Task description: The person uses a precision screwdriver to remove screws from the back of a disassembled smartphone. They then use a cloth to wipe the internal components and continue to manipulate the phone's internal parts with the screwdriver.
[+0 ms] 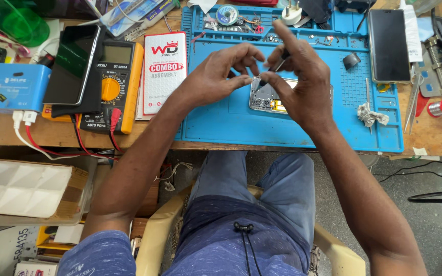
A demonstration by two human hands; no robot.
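With its back cover already off, the opened phone point(268, 97) lies on the blue mat point(231, 125) on the desk, the left hand point(220, 76) pinching its edge while the right hand point(295, 76) grips a thin tool point(277, 65) over its still-exposed insides.

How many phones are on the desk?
3 for sure: an opened phone under the hands on the blue mat, a black phone at the mat's right, and one leaning over the yellow multimeter. Clutter may hide more.
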